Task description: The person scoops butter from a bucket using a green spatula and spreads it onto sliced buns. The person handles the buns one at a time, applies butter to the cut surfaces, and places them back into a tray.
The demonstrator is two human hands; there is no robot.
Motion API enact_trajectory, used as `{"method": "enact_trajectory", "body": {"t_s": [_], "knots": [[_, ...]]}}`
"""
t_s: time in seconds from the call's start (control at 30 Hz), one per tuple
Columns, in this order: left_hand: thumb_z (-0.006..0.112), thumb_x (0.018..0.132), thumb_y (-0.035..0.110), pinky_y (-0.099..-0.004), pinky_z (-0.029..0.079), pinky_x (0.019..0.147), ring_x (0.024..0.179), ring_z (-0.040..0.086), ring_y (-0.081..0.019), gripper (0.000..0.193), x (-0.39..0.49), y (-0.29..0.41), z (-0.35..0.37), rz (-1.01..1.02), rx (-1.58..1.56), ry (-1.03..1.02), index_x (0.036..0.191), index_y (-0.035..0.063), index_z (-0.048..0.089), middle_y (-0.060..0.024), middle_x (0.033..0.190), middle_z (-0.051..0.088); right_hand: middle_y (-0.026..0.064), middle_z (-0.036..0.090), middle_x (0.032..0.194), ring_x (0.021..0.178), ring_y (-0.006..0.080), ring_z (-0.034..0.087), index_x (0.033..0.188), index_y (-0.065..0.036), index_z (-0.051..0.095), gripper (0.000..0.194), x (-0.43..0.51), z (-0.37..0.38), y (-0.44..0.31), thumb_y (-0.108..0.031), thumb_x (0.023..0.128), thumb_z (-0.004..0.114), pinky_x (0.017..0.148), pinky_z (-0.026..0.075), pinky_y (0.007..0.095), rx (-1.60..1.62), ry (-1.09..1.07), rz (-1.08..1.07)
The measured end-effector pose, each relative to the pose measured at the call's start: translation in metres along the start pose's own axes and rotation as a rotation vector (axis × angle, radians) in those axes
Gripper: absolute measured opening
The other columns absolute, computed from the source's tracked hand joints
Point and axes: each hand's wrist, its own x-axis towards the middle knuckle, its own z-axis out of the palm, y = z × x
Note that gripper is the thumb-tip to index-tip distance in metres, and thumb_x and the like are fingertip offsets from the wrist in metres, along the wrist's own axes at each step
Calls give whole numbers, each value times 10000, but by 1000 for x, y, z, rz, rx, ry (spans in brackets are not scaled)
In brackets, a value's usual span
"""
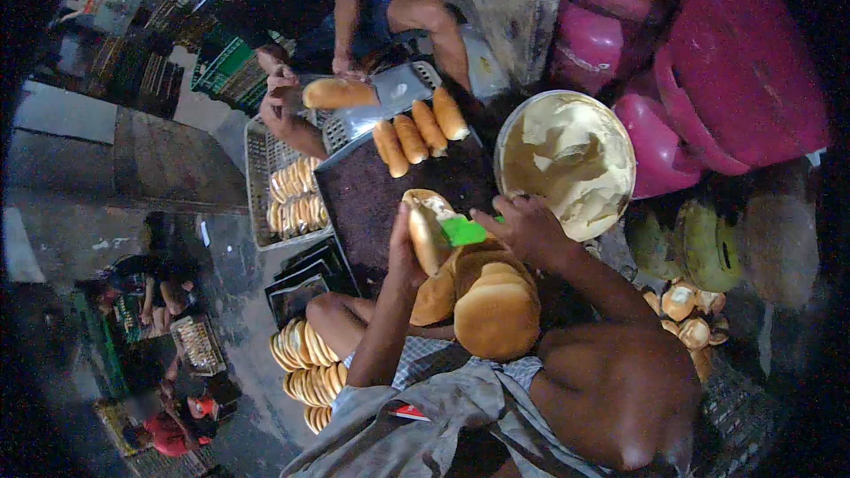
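My left hand (403, 253) grips a split bun (424, 239), held up on its edge with the cut opening towards my right. Some white cream shows on its inner face. In my right hand (531, 229) is a bright green plastic spreader (465, 231), its blade at the bun's opening. That hand is beside the near rim of a round tub (499, 166) of pale yellow cream (564, 153). Below both hands, round golden buns (497, 312) are piled at my lap. Beyond the bun lies a dark tray (358, 212), with several long filled rolls (412, 136) at its far side.
Across the tray, another person's hands (282, 83) are by a long roll (340, 93) and clear plastic. A plastic crate (255, 212) holds packed buns. Flat bread rounds (309, 372) stand in rows at my left. Pink gas cylinders (664, 139) stand right of the tub.
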Motion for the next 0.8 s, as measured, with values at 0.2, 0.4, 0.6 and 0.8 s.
{"method": "enact_trajectory", "body": {"t_s": [0.2,0.4,0.6,0.8], "knots": [[557,1025,432,-383,558,912,1008,666,-224,367,22,12,-61,28,-262,109,1191,107,593,-56,1091,664,83,580,894,839,274,627,1279,-182,675,455,-21,-11,-1,-217,825,668,719,532,398,-59,-63,119],[592,955,253,-465,516,991,1122,637,-305,402,27,42,-104,339,258,149,1305,68,526,-117,1214,637,113,561,819,726,274,592,1267,-138,698,458,-59,-28,31,-61,816,697,704,495,390,231,134,420],[504,993,174,-504,495,1007,1141,624,-385,404,68,10,-165,452,2044,427,1397,146,502,-141,1271,618,142,613,866,822,338,637,1227,-134,714,390,-78,-17,28,-113,838,693,749,524,443,485,-34,628],[618,920,350,-461,454,1028,1147,603,-368,519,138,52,-218,-27,1909,79,1386,129,552,-143,1308,617,150,607,849,805,342,631,1197,-117,727,355,-78,-7,24,-126,843,700,742,519,439,575,123,540]]}}
